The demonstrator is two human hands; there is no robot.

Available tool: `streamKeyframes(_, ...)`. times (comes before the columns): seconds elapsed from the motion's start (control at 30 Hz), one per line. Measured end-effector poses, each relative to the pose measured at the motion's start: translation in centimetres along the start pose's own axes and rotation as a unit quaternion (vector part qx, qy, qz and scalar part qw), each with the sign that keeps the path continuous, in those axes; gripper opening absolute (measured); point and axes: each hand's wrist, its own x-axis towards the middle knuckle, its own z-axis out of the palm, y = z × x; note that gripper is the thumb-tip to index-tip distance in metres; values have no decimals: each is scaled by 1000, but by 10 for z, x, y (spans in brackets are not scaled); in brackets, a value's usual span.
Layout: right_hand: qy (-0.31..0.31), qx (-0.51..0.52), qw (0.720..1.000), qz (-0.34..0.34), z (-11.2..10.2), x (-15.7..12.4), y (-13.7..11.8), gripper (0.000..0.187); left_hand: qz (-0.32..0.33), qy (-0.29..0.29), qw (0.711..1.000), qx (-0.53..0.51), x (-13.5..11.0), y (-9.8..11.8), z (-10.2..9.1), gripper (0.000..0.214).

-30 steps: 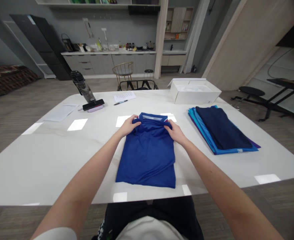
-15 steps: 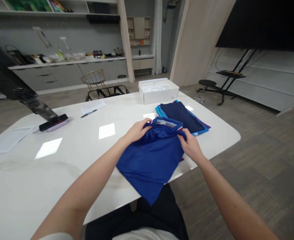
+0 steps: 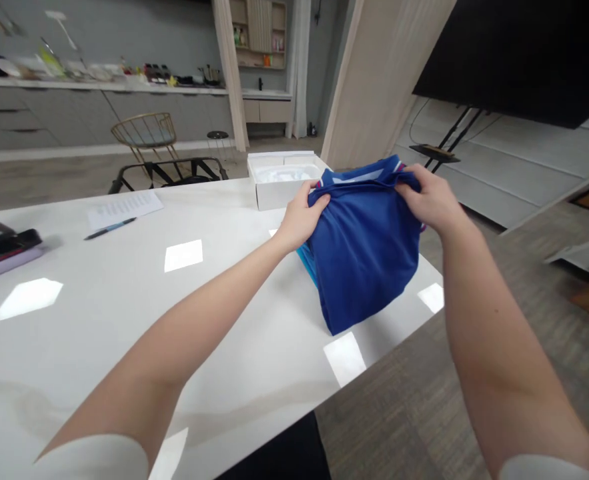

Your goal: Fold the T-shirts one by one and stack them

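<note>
Two hands lift a blue polo shirt [image 3: 364, 250] by its collar end: the left hand [image 3: 301, 217] and right hand [image 3: 431, 200] each pinch the cloth in a closed grip. Unlike in the earlier frames, the shirt no longer lies flat; it hangs bunched near the far right edge of the surface [image 3: 124, 333], a lower corner drooping, and mostly hides the teal folded shirts [image 3: 307, 263] near the white box [image 3: 269, 190].

There's the blue polo shirt [image 3: 364, 250], gathered up at the shoulders, its folded body drooping in a loose bundle, one lower corner pointing down, and the pale collar [image 3: 359, 175] sitting right up top, red-tipped at the edge!
</note>
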Motion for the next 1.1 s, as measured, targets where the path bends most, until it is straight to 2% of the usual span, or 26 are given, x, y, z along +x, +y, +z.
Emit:
streamKeyframes(0.1, -129, -18, 991, 15, 79, 27, 21, 28, -139, 23, 990, 4, 12, -69, 20, 30)
streamKeyframes(0.17, -202, -33, 978, 47, 124, 27, 30, 29, -211, 28, 977, 19, 10, -100, 24, 27)
streamKeyframes(0.23, -187, -41, 978, 76, 150, 26, 36, 31, -209, 37, 977, 26, 10, -112, 22, 25)
streamKeyframes(0.37, -73, -54, 991, 96, 159, 36, 40, 39, -110, 58, 992, 16, 34, -108, 15, 24)
streamKeyframes(0.43, -52, -66, 990, 113, 163, 43, 39, 41, -122, 59, 991, 24, 48, -109, 14, 27)
streamKeyframes(0.53, -121, -100, 973, 167, 179, 41, 32, 45, -190, 41, 978, 72, 53, -123, 10, 33)
streamKeyframes(0.6, -167, -122, 957, 205, 190, 34, 23, 51, -193, 31, 974, 115, 43, -137, 1, 39)
streamKeyframes(0.63, -169, -130, 955, 207, 193, 29, 17, 53, -177, 27, 975, 133, 36, -143, -7, 41)
streamKeyframes(0.73, -108, -126, 977, 135, 196, 20, -12, 53, -117, 11, 977, 180, 9, -155, -46, 42)
streamKeyframes(0.8, -86, -77, 991, 65, 198, 17, -43, 46, -96, 0, 971, 220, -10, -158, -85, 38)
streamKeyframes(0.87, -105, 13, 994, 11, 207, 11, -84, 36, -85, -4, 958, 272, -31, -158, -133, 35)
streamKeyframes(0.97, -175, 173, 969, -41, 237, -10, -163, 26, -85, 4, 927, 365, -69, -159, -215, 35)
streamKeyframes(1.1, -263, 318, 908, -76, 289, -62, -278, 21, -131, 43, 866, 481, -124, -164, -338, 42)
